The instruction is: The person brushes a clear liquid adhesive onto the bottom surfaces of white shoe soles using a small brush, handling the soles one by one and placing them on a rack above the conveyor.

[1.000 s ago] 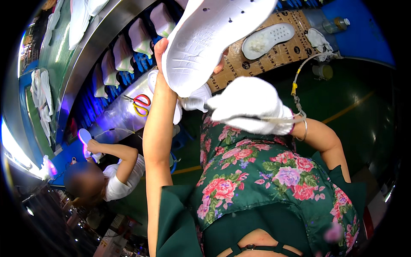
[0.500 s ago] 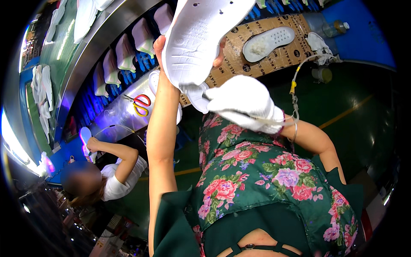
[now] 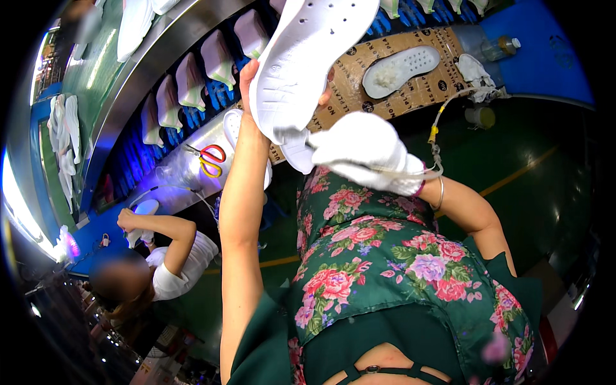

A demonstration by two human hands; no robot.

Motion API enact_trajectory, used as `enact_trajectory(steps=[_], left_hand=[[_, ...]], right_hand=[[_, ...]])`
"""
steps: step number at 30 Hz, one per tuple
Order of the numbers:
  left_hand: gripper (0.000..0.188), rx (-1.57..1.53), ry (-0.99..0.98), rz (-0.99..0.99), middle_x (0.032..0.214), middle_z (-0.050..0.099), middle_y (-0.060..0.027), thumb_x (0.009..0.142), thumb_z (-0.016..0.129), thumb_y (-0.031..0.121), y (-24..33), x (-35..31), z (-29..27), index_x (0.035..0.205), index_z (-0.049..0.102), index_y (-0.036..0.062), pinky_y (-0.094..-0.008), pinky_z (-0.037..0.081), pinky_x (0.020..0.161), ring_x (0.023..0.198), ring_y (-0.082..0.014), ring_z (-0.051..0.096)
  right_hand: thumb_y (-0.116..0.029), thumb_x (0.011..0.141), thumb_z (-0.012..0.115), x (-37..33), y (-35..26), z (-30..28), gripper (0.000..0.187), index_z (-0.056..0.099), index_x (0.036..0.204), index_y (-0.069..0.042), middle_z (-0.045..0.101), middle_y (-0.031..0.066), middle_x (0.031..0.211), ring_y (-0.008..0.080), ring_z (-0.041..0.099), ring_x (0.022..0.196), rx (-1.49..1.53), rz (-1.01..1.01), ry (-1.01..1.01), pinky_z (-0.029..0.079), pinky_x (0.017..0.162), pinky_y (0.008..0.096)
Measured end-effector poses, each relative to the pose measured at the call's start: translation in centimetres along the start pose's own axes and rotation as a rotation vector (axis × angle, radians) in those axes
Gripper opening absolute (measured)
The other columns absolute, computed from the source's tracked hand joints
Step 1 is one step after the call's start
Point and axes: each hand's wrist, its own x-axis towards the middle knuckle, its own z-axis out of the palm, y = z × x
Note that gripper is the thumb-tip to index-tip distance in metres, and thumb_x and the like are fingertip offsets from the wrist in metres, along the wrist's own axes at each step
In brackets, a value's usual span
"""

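Note:
My left hand is wrapped round a white shoe sole, thumb on one edge and fingertips on the other. The sole is tilted up, with small holes towards its far end. My right hand, in a white knitted glove, is closed round a thin brush whose blurred bristles are at the sole's near end. A clear tube runs from this hand to the bench. Just under the bristles, another white sole is partly hidden.
A printed cardboard sheet bears a grey-white sole. Scissors with red and yellow handles lie at the left. Shoe uppers on lasts line the conveyor. A bottle stands far right. A co-worker works at the left.
The held sole has shifted slightly right and tipped, showing more of its holes. My gloved hand and brush stay near its near end. The co-worker's hands and piece have moved.

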Motion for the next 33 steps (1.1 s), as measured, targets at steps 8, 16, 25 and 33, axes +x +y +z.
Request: enact_trajectory(steps=[8, 16, 25, 33], left_hand=[[0.089, -0.082, -0.162, -0.031, 0.138, 0.052, -0.0295, 0.082, 0.058, 0.064, 0.4, 0.0, -1.2, 0.151, 0.043, 0.0096, -0.0548, 0.050, 0.086, 0.114, -0.0480, 0.054], [0.091, -0.365, 0.370, 0.250, 0.132, 0.057, -0.0266, 0.088, 0.044, 0.069, -3.8, -2.7, 1.8, 0.150, 0.040, 0.0024, -0.0578, 0.055, 0.083, 0.103, -0.0472, 0.063], [0.091, -0.336, 0.239, 0.204, 0.138, 0.054, -0.0258, 0.086, 0.055, 0.065, -5.3, -2.1, 3.1, 0.154, 0.035, 0.0080, -0.0673, 0.049, 0.090, 0.109, -0.0516, 0.056], [0.126, 0.076, -0.176, 0.183, 0.139, 0.044, -0.0293, 0.058, 0.092, 0.054, -1.4, 0.4, 6.9, 0.156, 0.026, 0.0089, -0.0614, 0.059, 0.080, 0.107, -0.0534, 0.059]], right_hand=[[-0.006, 0.078, 0.081, 0.6, 0.6, 0.4, 0.013, 0.078, 0.091, -0.004, 0.077, 0.0100, 0.094, 0.0193, 0.073, 0.085, 0.430, 0.426, 0.035, 0.057, 0.078, 0.0317], [-0.007, 0.083, 0.077, 3.2, 2.1, -4.7, 0.016, 0.078, 0.099, -0.005, 0.075, 0.0120, 0.096, 0.0255, 0.071, 0.084, -0.002, 0.192, 0.088, 0.055, 0.075, 0.0335], [-0.008, 0.079, 0.077, 1.1, -0.1, -3.8, 0.033, 0.074, 0.111, -0.009, 0.073, 0.0116, 0.101, 0.0305, 0.069, 0.088, -0.243, -0.006, 0.137, 0.054, 0.081, 0.0414], [0.008, 0.075, 0.073, -2.9, -1.6, -9.6, 0.013, 0.072, 0.088, 0.004, 0.073, 0.0239, 0.100, 0.0316, 0.073, 0.092, 0.843, 0.477, 0.612, 0.059, 0.078, 0.0372]])
